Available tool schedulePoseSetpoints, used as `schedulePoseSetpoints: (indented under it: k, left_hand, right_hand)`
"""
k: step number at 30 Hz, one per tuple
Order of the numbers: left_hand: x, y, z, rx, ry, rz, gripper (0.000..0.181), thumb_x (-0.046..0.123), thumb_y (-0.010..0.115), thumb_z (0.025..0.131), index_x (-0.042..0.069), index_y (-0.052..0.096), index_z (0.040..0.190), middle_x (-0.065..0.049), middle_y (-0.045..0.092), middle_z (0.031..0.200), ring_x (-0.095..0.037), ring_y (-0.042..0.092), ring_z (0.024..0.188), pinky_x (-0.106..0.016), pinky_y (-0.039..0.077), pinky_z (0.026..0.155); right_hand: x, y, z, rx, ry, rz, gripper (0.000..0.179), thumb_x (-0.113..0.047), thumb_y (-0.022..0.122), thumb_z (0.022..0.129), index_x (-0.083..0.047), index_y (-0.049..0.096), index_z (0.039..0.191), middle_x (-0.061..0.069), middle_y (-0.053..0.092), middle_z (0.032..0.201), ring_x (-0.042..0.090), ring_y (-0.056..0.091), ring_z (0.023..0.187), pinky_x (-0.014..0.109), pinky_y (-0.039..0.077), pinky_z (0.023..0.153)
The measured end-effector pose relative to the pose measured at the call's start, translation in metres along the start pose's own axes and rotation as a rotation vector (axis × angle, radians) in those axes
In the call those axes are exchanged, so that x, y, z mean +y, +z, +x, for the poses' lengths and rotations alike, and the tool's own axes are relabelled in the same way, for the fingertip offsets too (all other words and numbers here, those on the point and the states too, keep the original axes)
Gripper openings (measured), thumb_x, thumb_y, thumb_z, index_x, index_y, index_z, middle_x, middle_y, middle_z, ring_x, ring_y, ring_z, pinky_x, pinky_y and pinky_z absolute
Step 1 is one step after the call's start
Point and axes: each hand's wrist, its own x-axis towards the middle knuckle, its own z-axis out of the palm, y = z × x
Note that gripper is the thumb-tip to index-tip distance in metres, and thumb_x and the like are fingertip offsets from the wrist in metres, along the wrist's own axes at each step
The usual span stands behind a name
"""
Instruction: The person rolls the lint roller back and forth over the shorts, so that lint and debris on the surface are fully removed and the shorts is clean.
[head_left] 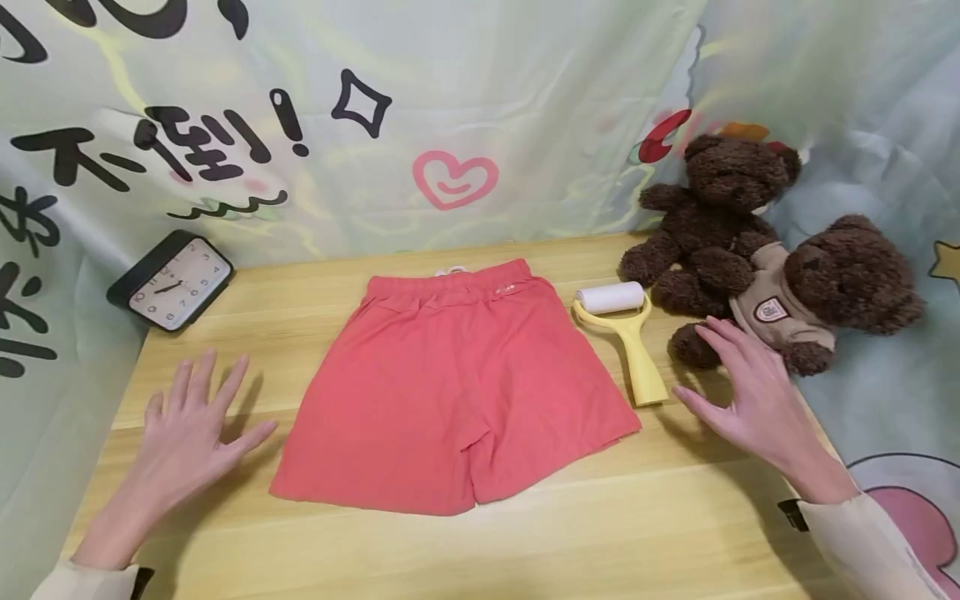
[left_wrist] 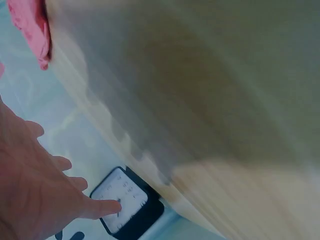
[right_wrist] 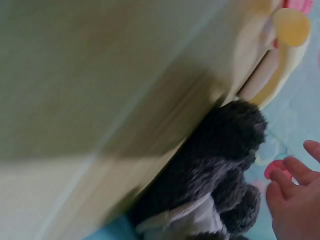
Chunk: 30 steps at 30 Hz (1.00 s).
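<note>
Red drawstring shorts [head_left: 442, 392] lie flat on the wooden table, waistband toward the back wall. Beside their right edge rests a lint roller [head_left: 633, 354] with a yellow handle and a white roll, also seen in the right wrist view [right_wrist: 287, 55]. My left hand [head_left: 187, 437] hovers left of the shorts with fingers spread and nothing in it. Over the table's right side, my right hand [head_left: 757, 396] has its fingers extended, holding nothing. It is nearest to the lint roller's handle end and overlaps the lower teddy bear [head_left: 851, 275] in the head view.
A black-framed clock [head_left: 180, 283] stands at the table's back left corner. Another dark brown teddy bear [head_left: 712, 217] sits at the back right, against the bear in a beige shirt. A printed cloth [head_left: 525, 100] hangs behind the table [head_left: 540, 542].
</note>
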Motion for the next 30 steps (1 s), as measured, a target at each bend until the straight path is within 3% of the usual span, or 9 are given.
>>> schedulePoseSetpoints:
  k: [3,6,8,13,15,19,24,27,30]
  left_hand:
    - [0.002,-0.001,0.014,0.001,0.018,-0.037,0.105,0.063,0.071,0.098,0.022,0.015,0.177,-0.024,0.001,0.180,-0.058,0.001,0.161,-0.091,0.006,0.111]
    - [0.007,-0.003,0.031,-0.003,0.029,-0.064,0.105,0.062,0.071,0.098,0.020,0.015,0.177,-0.024,0.000,0.180,-0.058,0.001,0.161,-0.090,0.007,0.111]
    - [0.010,-0.002,0.042,-0.009,0.036,-0.066,0.106,0.063,0.070,0.098,0.019,0.015,0.177,-0.024,0.001,0.180,-0.057,0.001,0.161,-0.090,0.008,0.111]
    - [0.017,0.001,0.064,-0.042,0.053,-0.071,0.108,0.067,0.069,0.098,0.021,0.012,0.178,-0.026,0.004,0.180,-0.057,0.002,0.161,-0.090,0.010,0.111]
    - [0.019,0.003,0.071,-0.067,0.050,-0.083,0.109,0.068,0.068,0.098,0.021,0.010,0.178,-0.025,0.003,0.180,-0.056,0.000,0.162,-0.090,0.009,0.111]
    - [0.026,0.008,0.085,-0.120,0.038,-0.107,0.114,0.072,0.066,0.097,0.019,0.005,0.178,-0.025,0.001,0.180,-0.054,-0.005,0.162,-0.088,0.006,0.114]
    - [0.035,0.013,0.099,-0.157,0.047,-0.111,0.118,0.076,0.064,0.096,0.016,0.003,0.177,-0.025,0.002,0.180,-0.054,-0.005,0.162,-0.086,0.006,0.116]
    - [0.041,0.018,0.110,-0.147,0.068,-0.116,0.118,0.076,0.066,0.094,0.017,0.007,0.177,-0.026,0.006,0.179,-0.054,-0.003,0.162,-0.085,0.007,0.116]
    - [0.048,0.022,0.121,-0.143,0.092,-0.116,0.116,0.076,0.067,0.094,0.018,0.011,0.177,-0.027,0.009,0.179,-0.055,-0.003,0.162,-0.088,0.010,0.114]
  right_hand:
    - [-0.008,0.006,0.007,-0.002,0.038,0.059,0.090,-0.035,0.091,0.085,-0.005,0.052,0.160,0.021,0.048,0.164,0.048,0.045,0.147,0.061,0.033,0.122]
    - [-0.017,0.010,0.014,-0.009,0.093,0.122,0.091,-0.027,0.093,0.084,-0.006,0.050,0.162,0.022,0.050,0.161,0.047,0.047,0.144,0.058,0.035,0.122]
    - [-0.023,0.013,0.017,-0.015,0.143,0.152,0.089,-0.026,0.092,0.087,-0.007,0.049,0.162,0.021,0.052,0.159,0.045,0.049,0.143,0.056,0.037,0.121]
    - [-0.037,0.022,0.024,-0.055,0.298,0.242,0.082,-0.031,0.088,0.095,-0.004,0.049,0.161,0.021,0.058,0.151,0.041,0.057,0.134,0.034,0.042,0.115]
    - [-0.042,0.026,0.026,-0.079,0.347,0.282,0.079,-0.033,0.086,0.098,-0.001,0.049,0.160,0.024,0.058,0.150,0.043,0.060,0.132,0.038,0.046,0.114]
    - [-0.050,0.035,0.029,-0.119,0.405,0.344,0.079,-0.033,0.081,0.102,0.006,0.043,0.159,0.030,0.054,0.152,0.050,0.059,0.133,0.065,0.047,0.109]
    - [-0.058,0.045,0.033,-0.172,0.463,0.365,0.086,-0.034,0.078,0.104,0.007,0.032,0.162,0.036,0.053,0.152,0.054,0.055,0.135,0.069,0.044,0.110]
    - [-0.060,0.048,0.034,-0.188,0.500,0.358,0.083,-0.035,0.077,0.104,0.005,0.034,0.163,0.035,0.056,0.149,0.050,0.061,0.130,0.058,0.051,0.104]
    - [-0.060,0.052,0.034,-0.183,0.519,0.376,0.074,-0.029,0.074,0.106,0.005,0.038,0.160,0.035,0.060,0.144,0.047,0.066,0.122,0.034,0.054,0.091]
